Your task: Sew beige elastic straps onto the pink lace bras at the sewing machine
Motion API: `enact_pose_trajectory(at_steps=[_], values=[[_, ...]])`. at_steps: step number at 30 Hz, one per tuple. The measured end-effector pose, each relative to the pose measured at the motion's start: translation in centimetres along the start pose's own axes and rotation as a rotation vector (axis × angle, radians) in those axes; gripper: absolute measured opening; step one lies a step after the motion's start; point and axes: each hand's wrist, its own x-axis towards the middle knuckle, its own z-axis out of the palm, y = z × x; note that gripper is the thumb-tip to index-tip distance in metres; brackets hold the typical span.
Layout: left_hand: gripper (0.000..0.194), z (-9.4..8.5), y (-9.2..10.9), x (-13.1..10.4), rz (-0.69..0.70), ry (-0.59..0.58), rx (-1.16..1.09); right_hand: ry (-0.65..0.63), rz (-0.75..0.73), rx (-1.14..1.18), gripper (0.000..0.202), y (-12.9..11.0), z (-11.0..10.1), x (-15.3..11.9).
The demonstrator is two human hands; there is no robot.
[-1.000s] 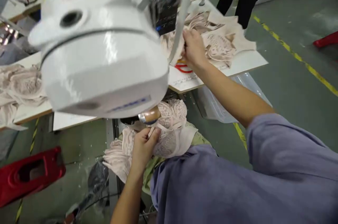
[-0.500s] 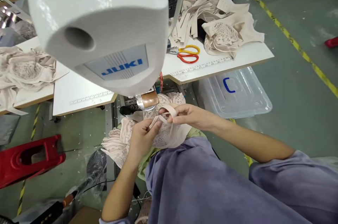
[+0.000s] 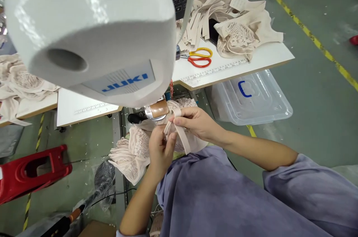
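My right hand (image 3: 192, 122) pinches a pale beige elastic strap (image 3: 183, 137), whose loose end hangs down below the fingers. Close beside it, my left hand (image 3: 162, 147) is closed on a gathered piece of the same pale fabric; its exact shape is partly hidden by the fingers. Beige lace garment pieces (image 3: 131, 153) lie stacked over my lap, left of and beneath the hands. Just above the hands is the metal and copper-coloured working end (image 3: 157, 109) of a white JUKI sewing machine (image 3: 112, 50).
Scissors with yellow and red handles (image 3: 200, 58) lie on the white table (image 3: 223, 71), near beige straps and a lace garment (image 3: 240, 37). Below its edge stands a clear lidded box (image 3: 254, 99). A red plastic stool (image 3: 33, 171) is on the floor at left.
My hands have come closer together, the left one turning more upright. The strap's end now hangs down below the right hand. The view has shifted slightly.
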Motion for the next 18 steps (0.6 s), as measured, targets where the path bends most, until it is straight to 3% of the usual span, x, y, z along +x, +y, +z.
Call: enact_pose_trajectory(at_steps=[3,6,8,11,15,18], values=[[0.025,0.5,-0.8,0.2,0.129,0.146,0.140,0.004,-0.005,-0.008,0.032,-1.2,-0.5,1.5],[0.027,-0.9,-0.9,1.6,0.331,0.060,0.283,-0.006,-0.059,-0.104,0.030,-2.8,-1.3,3.5],[0.027,-2.2,-0.5,2.8,0.361,0.023,0.325,-0.036,-0.109,-0.194,0.025,-3.8,-1.8,4.9],[0.026,-3.7,0.5,4.2,0.204,0.017,0.275,-0.069,-0.196,-0.350,0.024,-4.9,-2.2,6.9],[0.028,-4.6,1.7,4.9,-0.039,-0.039,0.162,0.038,-0.335,-0.582,0.017,-5.8,-1.8,8.9],[0.029,-4.8,2.2,4.9,-0.096,-0.069,0.121,0.062,-0.435,-0.743,0.010,-6.2,-1.2,9.9]])
